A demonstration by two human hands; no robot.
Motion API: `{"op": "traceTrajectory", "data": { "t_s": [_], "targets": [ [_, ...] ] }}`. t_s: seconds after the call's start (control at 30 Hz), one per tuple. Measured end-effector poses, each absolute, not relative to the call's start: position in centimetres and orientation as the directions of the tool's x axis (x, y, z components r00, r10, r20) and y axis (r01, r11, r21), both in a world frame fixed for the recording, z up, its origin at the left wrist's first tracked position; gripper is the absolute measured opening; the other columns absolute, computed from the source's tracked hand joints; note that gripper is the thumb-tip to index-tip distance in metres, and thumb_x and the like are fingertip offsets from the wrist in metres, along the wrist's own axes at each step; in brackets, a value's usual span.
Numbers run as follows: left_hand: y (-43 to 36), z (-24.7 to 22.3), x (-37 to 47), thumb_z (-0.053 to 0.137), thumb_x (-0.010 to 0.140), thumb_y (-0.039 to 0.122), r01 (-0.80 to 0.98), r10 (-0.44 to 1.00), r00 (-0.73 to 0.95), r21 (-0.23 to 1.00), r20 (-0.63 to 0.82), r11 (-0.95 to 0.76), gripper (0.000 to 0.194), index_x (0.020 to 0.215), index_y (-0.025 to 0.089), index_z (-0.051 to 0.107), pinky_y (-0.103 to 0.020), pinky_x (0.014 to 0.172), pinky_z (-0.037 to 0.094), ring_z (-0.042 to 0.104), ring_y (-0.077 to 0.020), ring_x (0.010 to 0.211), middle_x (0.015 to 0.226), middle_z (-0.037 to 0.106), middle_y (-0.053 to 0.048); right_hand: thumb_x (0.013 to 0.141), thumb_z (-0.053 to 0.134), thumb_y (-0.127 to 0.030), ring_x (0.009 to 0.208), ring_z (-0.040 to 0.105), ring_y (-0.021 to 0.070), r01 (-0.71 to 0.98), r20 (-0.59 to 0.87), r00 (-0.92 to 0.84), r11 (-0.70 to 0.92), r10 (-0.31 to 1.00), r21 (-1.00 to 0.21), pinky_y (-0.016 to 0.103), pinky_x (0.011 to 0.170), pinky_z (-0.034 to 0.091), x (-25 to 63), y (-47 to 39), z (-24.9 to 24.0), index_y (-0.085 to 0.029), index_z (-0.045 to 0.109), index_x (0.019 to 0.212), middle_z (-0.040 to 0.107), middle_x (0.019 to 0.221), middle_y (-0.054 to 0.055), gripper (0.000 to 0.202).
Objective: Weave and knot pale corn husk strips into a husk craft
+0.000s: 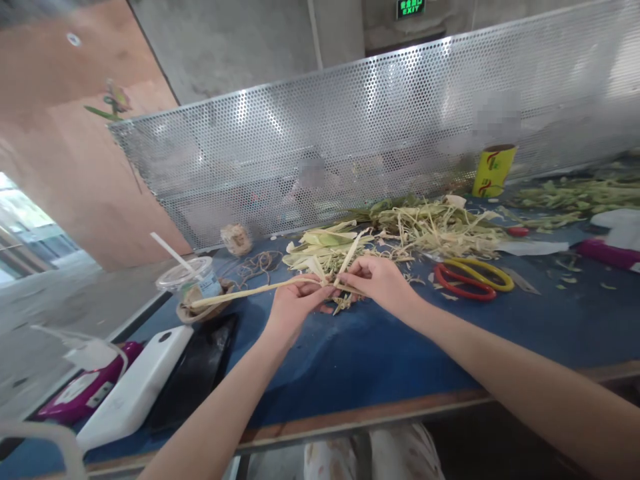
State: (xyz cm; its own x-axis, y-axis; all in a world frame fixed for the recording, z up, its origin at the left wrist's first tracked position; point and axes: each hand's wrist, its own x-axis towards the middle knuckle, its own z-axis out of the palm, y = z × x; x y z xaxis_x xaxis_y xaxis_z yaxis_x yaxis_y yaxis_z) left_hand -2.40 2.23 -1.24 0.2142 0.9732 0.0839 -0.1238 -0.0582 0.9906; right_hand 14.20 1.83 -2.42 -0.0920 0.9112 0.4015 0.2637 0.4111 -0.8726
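Both hands meet over the blue table, near the middle of the view. My left hand (299,300) is closed, its thumb and fingers pinching pale husk strips (260,291) that trail leftward to a round woven piece beside a plastic cup. Close on its right, my right hand (373,280) pinches the husk strips too, and one pale strip stands up between the hands. Behind them lie corn husks (325,241) and a larger heap of shredded husk (435,223). The exact crossing of strips under the fingertips is too small to tell.
Red and yellow scissors (470,279) lie to the right. A plastic cup (193,277) with a straw, a black tablet (197,373), a white power bank (137,387) and a purple power strip (90,390) are at left. A perforated metal screen (280,160) runs behind; a yellow roll (494,172) stands before it.
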Motion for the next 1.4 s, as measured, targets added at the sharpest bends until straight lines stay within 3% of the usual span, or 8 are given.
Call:
{"op": "traceTrajectory", "data": {
  "t_s": [0.13,0.3,0.43,0.63,0.87,1.07,1.27,1.4],
  "targets": [
    [2.7,-0.9,-2.8,0.074,0.055,0.013,-0.178,0.973,0.224,0.98,-0.049,0.09,0.022,0.071,0.011,0.059,-0.013,0.044,0.049,0.065,-0.0125,0.063,0.063,0.068,-0.002,0.078,0.054,-0.027,0.057,0.062,0.0125,0.195,0.426,-0.302,0.493,0.853,-0.848,0.025,0.056,0.051,14.8,1.4,-1.6,-0.018,0.051,0.081,0.06,0.062,-0.001,0.01],
    [2.8,-0.4,-3.2,0.071,0.059,0.01,-0.142,0.957,0.262,0.976,-0.123,0.165,0.016,0.072,0.008,0.062,-0.01,0.044,0.049,0.063,-0.0087,0.054,0.061,0.068,-0.004,0.084,0.045,-0.021,0.077,0.063,0.0122,0.175,0.396,-0.596,0.594,0.698,-0.785,0.023,0.063,0.051,15.4,1.3,-1.2,-0.02,0.054,0.103,0.064,0.09,0.004,0.022],
    [2.3,-0.6,-2.9,0.074,0.055,0.012,-0.123,0.954,0.281,0.982,-0.106,0.145,0.021,0.071,0.009,0.061,-0.014,0.045,0.051,0.064,-0.0122,0.058,0.061,0.068,-0.004,0.083,0.047,-0.025,0.079,0.061,0.0139,0.417,0.519,-0.49,0.711,0.7,-0.566,0.026,0.071,0.047,15.4,1.0,-1.0,-0.02,0.063,0.09,0.066,0.087,0.003,0.017],
    [1.7,-1.1,-2.5,0.076,0.053,0.023,-0.038,0.93,0.367,0.999,0.013,0.001,0.028,0.073,0.013,0.057,-0.021,0.047,0.053,0.066,-0.0168,0.065,0.063,0.068,-0.001,0.081,0.054,-0.028,0.079,0.052,0.0166,0.568,0.726,-0.482,0.806,0.49,-0.167,0.03,0.074,0.041,15.6,1.1,-0.7,-0.017,0.061,0.074,0.062,0.077,0.004,0.014],
    [1.2,-1.1,-2.3,0.073,0.057,0.023,0.079,0.877,0.481,0.996,-0.003,-0.04,0.028,0.078,0.012,0.058,-0.025,0.047,0.055,0.065,-0.0189,0.068,0.061,0.065,-0.001,0.07,0.061,-0.04,0.055,0.047,0.0102,0.611,0.497,-0.276,0.549,0.823,-0.57,0.022,0.051,0.035,15.2,1.9,-1.6,-0.017,0.056,0.058,0.056,0.058,-0.001,0.027],
    [1.1,-0.8,-2.6,0.071,0.06,0.023,0.053,0.826,0.564,0.998,0.007,-0.044,0.026,0.08,0.012,0.06,-0.024,0.047,0.055,0.065,-0.0193,0.07,0.07,0.067,-0.006,0.067,0.063,-0.04,0.059,0.051,0.0093,0.248,0.251,-0.389,0.364,0.886,-0.898,0.022,0.055,0.04,14.9,1.8,-1.5,-0.016,0.059,0.079,0.055,0.065,-0.001,0.028],
    [0.9,-0.7,-2.8,0.073,0.058,0.021,0.005,0.816,0.577,0.999,-0.046,0.053,0.025,0.078,0.013,0.061,-0.023,0.048,0.054,0.065,-0.0171,0.067,0.07,0.067,-0.004,0.062,0.07,-0.03,0.065,0.055,0.0104,-0.1,0.282,-0.357,0.263,0.891,-0.959,0.024,0.06,0.046,14.1,1.8,-1.8,-0.016,0.05,0.08,0.057,0.073,0.0,0.03],
    [0.9,-0.5,-3.0,0.07,0.063,0.024,-0.006,0.797,0.599,0.994,-0.082,0.106,0.019,0.077,0.012,0.063,-0.021,0.049,0.054,0.064,-0.0162,0.069,0.073,0.067,-0.006,0.06,0.071,-0.026,0.058,0.054,0.0096,-0.128,0.324,-0.27,0.3,0.907,-0.945,0.023,0.054,0.046,13.8,1.6,-1.7,-0.017,0.047,0.076,0.054,0.066,-0.003,0.03]
  ]
}}
